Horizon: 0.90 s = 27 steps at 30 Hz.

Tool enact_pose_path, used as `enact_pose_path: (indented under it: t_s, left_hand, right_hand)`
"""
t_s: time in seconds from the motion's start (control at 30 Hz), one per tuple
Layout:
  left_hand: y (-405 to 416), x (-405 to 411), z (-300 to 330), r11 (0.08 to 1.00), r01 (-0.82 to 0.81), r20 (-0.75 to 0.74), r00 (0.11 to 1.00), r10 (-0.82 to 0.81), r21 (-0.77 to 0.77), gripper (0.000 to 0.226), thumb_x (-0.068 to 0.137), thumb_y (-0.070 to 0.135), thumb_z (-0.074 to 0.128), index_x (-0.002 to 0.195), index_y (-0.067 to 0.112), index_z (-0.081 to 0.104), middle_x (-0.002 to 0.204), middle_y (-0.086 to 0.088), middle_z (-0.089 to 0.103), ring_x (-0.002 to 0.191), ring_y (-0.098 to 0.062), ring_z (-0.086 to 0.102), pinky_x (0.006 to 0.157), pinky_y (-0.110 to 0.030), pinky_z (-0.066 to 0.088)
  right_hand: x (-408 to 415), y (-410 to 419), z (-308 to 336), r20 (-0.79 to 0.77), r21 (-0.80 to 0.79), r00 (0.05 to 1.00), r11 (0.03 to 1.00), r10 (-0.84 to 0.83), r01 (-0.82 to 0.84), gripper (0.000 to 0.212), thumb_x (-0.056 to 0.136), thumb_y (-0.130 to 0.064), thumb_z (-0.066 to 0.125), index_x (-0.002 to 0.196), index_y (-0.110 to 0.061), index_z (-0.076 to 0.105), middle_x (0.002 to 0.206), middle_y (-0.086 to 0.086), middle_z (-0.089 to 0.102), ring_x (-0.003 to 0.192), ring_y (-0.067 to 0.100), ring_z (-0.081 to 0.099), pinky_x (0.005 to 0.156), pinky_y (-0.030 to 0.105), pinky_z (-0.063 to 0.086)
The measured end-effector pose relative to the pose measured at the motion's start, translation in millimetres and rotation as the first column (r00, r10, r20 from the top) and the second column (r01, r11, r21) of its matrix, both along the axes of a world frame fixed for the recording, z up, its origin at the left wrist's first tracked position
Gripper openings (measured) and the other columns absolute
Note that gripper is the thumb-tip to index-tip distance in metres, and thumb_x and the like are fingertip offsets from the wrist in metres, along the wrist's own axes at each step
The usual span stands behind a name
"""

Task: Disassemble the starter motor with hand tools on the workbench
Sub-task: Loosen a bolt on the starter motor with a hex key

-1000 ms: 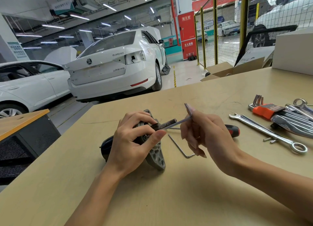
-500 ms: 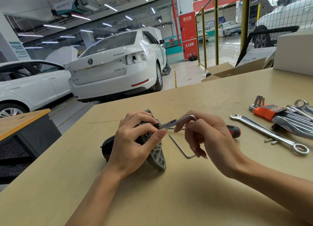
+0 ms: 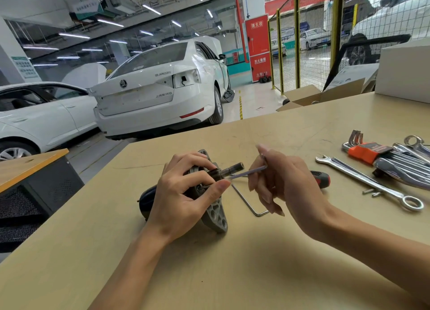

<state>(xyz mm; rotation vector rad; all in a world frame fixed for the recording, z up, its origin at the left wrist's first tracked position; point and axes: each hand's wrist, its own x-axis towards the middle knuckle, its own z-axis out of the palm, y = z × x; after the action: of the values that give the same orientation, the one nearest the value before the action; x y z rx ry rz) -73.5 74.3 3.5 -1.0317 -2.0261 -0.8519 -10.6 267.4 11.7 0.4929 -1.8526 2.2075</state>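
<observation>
Your left hand (image 3: 183,195) grips the starter motor (image 3: 209,200), which lies on its side on the workbench (image 3: 232,263) with its grey flange toward you and its shaft pointing right. Your right hand (image 3: 286,181) pinches a hex key (image 3: 250,172), its long arm reaching into the flange face just below the shaft, so the step in hand looks like backing out one of the housing screws (the tip itself is hidden behind your left thumb, so whether it sits fully in the socket can't be told). Next, you'll want the key seated square before each turn and the body pinned firm so it doesn't roll. A second hex key (image 3: 246,201) lies on the bench just beside the motor, with a combination wrench (image 3: 370,181) farther right.
</observation>
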Motion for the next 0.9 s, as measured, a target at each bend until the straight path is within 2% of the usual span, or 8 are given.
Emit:
enact_pose_path:
  t_s: [0.07, 0.17, 0.3, 0.43, 0.53, 0.67, 0.83, 0.9]
  left_hand:
    - [-0.4, -0.1, -0.1, 1.0, 0.001, -0.005, 1.0, -0.001, -0.001, 0.052, 0.09, 0.057, 0.058, 0.069, 0.012, 0.073, 0.097, 0.001, 0.068, 0.107, -0.021, 0.058, 0.088, -0.047, 0.048]
    - [-0.8, -0.3, -0.2, 1.0, -0.003, -0.003, 1.0, 0.003, -0.006, 0.052, 0.09, 0.057, 0.057, 0.07, 0.012, 0.073, 0.098, 0.002, 0.067, 0.107, -0.018, 0.058, 0.088, -0.047, 0.048]
    - [-0.5, 1.1, -0.3, 1.0, 0.001, 0.011, 1.0, -0.001, 0.002, 0.054, 0.092, 0.059, 0.055, 0.071, 0.012, 0.074, 0.098, 0.004, 0.067, 0.108, -0.016, 0.057, 0.089, -0.047, 0.048]
    - [-1.8, 0.7, -0.8, 1.0, 0.007, 0.03, 1.0, -0.007, 0.006, 0.057, 0.094, 0.06, 0.05, 0.072, 0.014, 0.074, 0.099, 0.005, 0.067, 0.11, -0.015, 0.056, 0.091, -0.046, 0.048]
    - [-1.6, -0.4, -0.1, 1.0, 0.006, 0.03, 1.0, -0.006, 0.01, 0.058, 0.094, 0.059, 0.05, 0.071, 0.012, 0.074, 0.1, 0.004, 0.067, 0.11, -0.016, 0.057, 0.09, -0.047, 0.048]
    - [-1.3, -0.6, -0.6, 1.0, 0.016, 0.014, 1.0, -0.016, 0.015, 0.056, 0.094, 0.058, 0.052, 0.07, 0.012, 0.074, 0.098, 0.004, 0.067, 0.109, -0.015, 0.057, 0.089, -0.048, 0.049]
    - [-0.6, -0.3, -0.6, 1.0, 0.014, -0.004, 1.0, -0.014, 0.007, 0.053, 0.091, 0.057, 0.057, 0.068, 0.012, 0.073, 0.097, 0.002, 0.067, 0.108, -0.019, 0.058, 0.089, -0.046, 0.049]
    - [-0.9, -0.4, -0.6, 1.0, 0.014, -0.01, 1.0, -0.014, 0.003, 0.052, 0.091, 0.057, 0.057, 0.068, 0.012, 0.073, 0.097, 0.002, 0.067, 0.108, -0.02, 0.058, 0.089, -0.045, 0.048]
  right_hand:
    - [2.3, -1.0, -0.7, -0.042, 0.039, 0.999, 0.999, 0.019, -0.017, 0.049, 0.091, -0.045, 0.045, 0.061, -0.01, 0.063, 0.042, 0.005, 0.041, 0.039, 0.02, 0.038, 0.039, 0.021, 0.032]
    - [3.7, -0.2, -3.6, -0.092, 0.074, 0.996, 0.997, 0.007, 0.0, 0.032, 0.088, -0.029, 0.047, 0.065, -0.015, 0.065, 0.045, 0.006, 0.042, 0.041, 0.019, 0.038, 0.04, 0.021, 0.032]
    - [2.4, -0.9, -6.8, -0.136, 0.084, 0.99, 0.996, -0.023, 0.035, 0.027, 0.083, -0.014, 0.041, 0.074, -0.009, 0.066, 0.046, 0.007, 0.044, 0.041, 0.018, 0.038, 0.041, 0.016, 0.035]
    - [1.4, -1.1, -7.4, -0.141, 0.096, 0.989, 0.994, -0.036, 0.049, 0.028, 0.084, -0.011, 0.041, 0.076, -0.009, 0.067, 0.045, 0.009, 0.043, 0.04, 0.018, 0.038, 0.043, 0.012, 0.036]
    - [1.5, -1.5, -7.0, -0.126, 0.097, 0.99, 0.993, -0.06, 0.073, 0.024, 0.087, -0.013, 0.043, 0.082, -0.011, 0.066, 0.046, 0.008, 0.044, 0.04, 0.016, 0.037, 0.04, 0.017, 0.033]
    - [-1.8, 0.6, -6.3, -0.034, 0.062, 0.987, 0.985, -0.159, 0.161, 0.021, 0.102, -0.013, 0.043, 0.095, -0.014, 0.063, 0.048, 0.001, 0.045, 0.04, 0.014, 0.039, 0.037, 0.017, 0.031]
    - [-1.1, 0.4, -1.8, 0.004, 0.004, 0.997, 0.997, -0.078, 0.078, 0.053, 0.103, -0.037, 0.041, 0.062, -0.009, 0.063, 0.043, 0.005, 0.042, 0.039, 0.021, 0.038, 0.037, 0.022, 0.03]
    - [1.1, -1.5, -0.9, -0.021, 0.017, 0.999, 0.999, -0.027, 0.028, 0.056, 0.098, -0.045, 0.046, 0.058, -0.01, 0.062, 0.042, 0.006, 0.041, 0.039, 0.022, 0.038, 0.038, 0.022, 0.031]
